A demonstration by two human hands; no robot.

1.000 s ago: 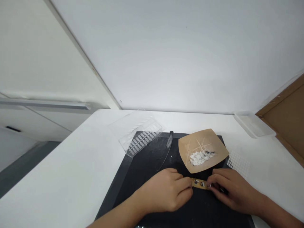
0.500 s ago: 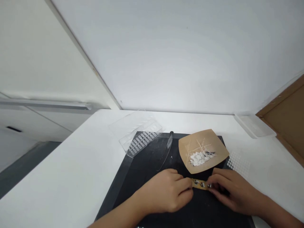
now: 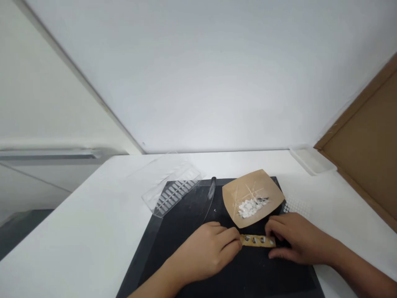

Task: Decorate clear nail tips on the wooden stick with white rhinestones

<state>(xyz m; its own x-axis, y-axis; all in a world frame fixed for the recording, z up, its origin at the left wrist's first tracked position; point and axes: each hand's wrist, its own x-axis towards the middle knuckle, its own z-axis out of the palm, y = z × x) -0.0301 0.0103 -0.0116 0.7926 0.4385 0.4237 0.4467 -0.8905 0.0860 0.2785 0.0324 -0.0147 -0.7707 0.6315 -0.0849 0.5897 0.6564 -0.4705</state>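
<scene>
The tan strip (image 3: 257,240) lies flat on the black mat (image 3: 173,256), pinched at each end: my left hand (image 3: 206,252) closed on one end, my right hand (image 3: 294,240) on the other. Several small dark pieces, possibly beads, already sit along it; bare strip remains. The brown paper tray (image 3: 273,194) sits just behind.
</scene>
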